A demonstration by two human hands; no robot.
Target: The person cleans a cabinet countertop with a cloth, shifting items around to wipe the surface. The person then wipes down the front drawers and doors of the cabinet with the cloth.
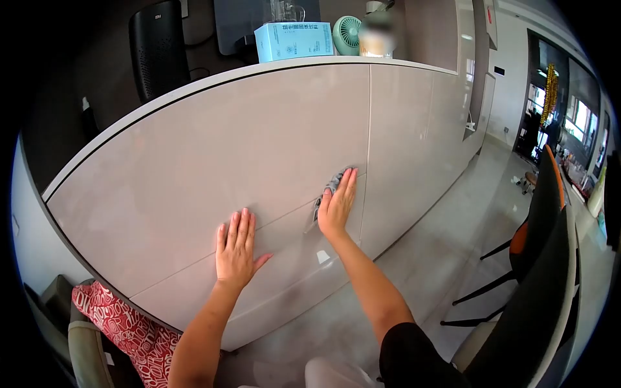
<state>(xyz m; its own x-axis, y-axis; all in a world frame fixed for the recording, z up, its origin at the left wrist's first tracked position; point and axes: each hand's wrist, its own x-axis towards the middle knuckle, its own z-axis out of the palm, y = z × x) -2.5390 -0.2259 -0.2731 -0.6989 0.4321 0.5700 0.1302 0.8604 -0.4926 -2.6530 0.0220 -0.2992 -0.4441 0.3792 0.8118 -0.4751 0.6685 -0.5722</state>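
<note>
My right hand (337, 204) presses a grey cloth (333, 183) against the glossy beige cabinet front (213, 142), just left of a vertical seam. Most of the cloth is hidden under the palm; its edge shows along the upper left of the fingers. My left hand (237, 252) lies flat on the same front, further left, across a thin horizontal seam. Its fingers are stretched out with the thumb apart, and nothing is in it.
On the cabinet top stand a black Mi router (158, 52), a light blue box (294, 41), a small green fan (347, 35) and a blurred jar. Dark chairs (524, 310) line the right side. A red patterned fabric (126, 323) lies at the lower left.
</note>
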